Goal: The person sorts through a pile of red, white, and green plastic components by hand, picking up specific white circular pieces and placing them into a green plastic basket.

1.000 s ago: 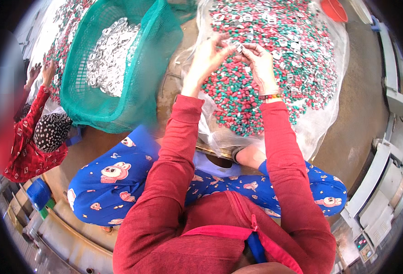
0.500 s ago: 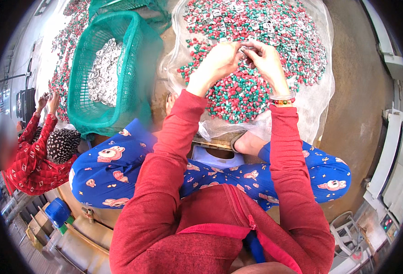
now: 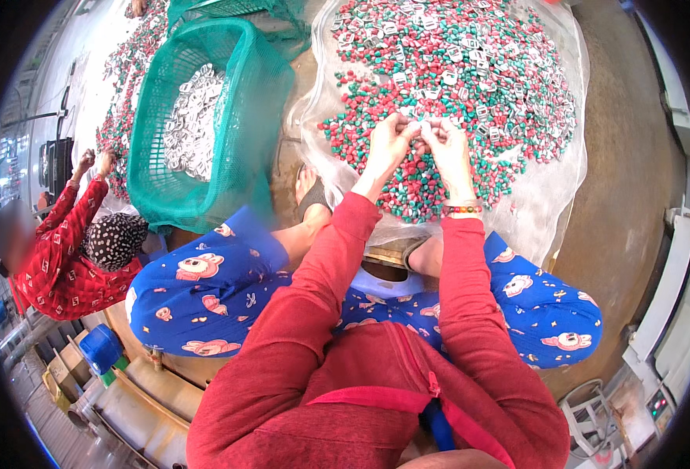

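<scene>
nearest the camera are the person's own red sleeves (image 3: 321, 313), rising from the lower edge over blue patterned trousers (image 3: 204, 297), with the knees spread to either side and the bare feet resting at the near edge of a clear plastic sheet (image 3: 548, 211) spread on the floor. a beaded bracelet (image 3: 462, 209) sits on the right wrist.

just beyond, the left hand (image 3: 388, 144) and the right hand (image 3: 448, 148) meet fingertip to fingertip above the near part of the sheet. both are curled nearly closed, thumbs and forefingers pinched together on one small pale piece (image 3: 415, 125) held between them (too small to make out its shape), raised just over the heap rather than lying in it.

under and past the hands, a heap of small red and green pieces (image 3: 470, 70) with pale ones mixed in covers the sheet from its near edge to its far edge.

to the left of the sheet, just beside it, a green mesh basket (image 3: 239, 117) stands on the floor, tilted, holding a layer of pale pieces (image 3: 193, 125).

further left, another person in a red patterned sleeve (image 3: 64, 234) raises both hands beside a second spread of red and green pieces (image 3: 122, 94) that runs toward the far left.
</scene>
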{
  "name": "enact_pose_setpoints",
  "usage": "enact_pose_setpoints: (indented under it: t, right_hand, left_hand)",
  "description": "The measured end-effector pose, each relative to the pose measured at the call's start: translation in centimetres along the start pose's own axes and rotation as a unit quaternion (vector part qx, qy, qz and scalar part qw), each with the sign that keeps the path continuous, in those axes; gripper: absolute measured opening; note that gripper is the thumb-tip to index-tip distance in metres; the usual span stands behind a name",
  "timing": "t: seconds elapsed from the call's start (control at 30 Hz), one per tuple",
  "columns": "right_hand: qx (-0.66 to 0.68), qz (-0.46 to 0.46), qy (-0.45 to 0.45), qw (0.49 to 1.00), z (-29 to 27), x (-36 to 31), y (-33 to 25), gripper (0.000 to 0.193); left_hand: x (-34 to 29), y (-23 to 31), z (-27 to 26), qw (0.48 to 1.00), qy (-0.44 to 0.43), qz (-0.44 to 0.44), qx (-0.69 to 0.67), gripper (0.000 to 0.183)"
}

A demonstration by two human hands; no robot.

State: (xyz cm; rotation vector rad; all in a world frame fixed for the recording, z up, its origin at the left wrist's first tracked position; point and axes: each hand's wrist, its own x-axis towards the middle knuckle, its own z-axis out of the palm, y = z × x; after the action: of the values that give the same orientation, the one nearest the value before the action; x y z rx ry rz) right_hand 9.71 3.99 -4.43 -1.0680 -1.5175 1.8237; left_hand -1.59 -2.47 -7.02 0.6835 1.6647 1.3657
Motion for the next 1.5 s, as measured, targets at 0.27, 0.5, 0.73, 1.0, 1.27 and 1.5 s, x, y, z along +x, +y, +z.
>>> enact_pose_setpoints:
  t: [0.27,0.5,0.73,1.0,1.27,1.5]
  right_hand:
    - [0.213,0.066,0.030,0.974,-2.4,7.1,-0.4,0.019]
    - [0.235,0.122,0.016,0.964,-1.6,10.2,0.1,0.015]
    - [0.168,0.096,-0.015,0.981,0.8,11.1,1.7,0.028]
    - [0.144,0.145,-0.157,0.966,10.2,11.6,5.0,0.022]
    - [-0.042,0.106,-0.186,0.976,13.1,16.9,5.4,0.018]
    - [-0.229,0.080,-0.184,0.953,13.7,19.3,8.4,0.014]
  left_hand:
    - [14.4,-3.3,-2.3,0.948,0.115,-0.026,0.294,0.048]
    - [16.7,-6.6,-0.6,0.910,0.077,0.096,0.396,0.035]
    - [10.9,-4.9,-4.7,0.986,0.157,0.046,0.036,0.010]
    - [3.5,-8.2,-15.9,0.964,0.193,-0.135,-0.124,0.016]
    - [6.9,-5.7,-15.7,0.992,0.114,-0.021,0.043,0.017]
    - [10.0,-6.8,-15.2,0.959,0.143,0.012,0.243,0.026]
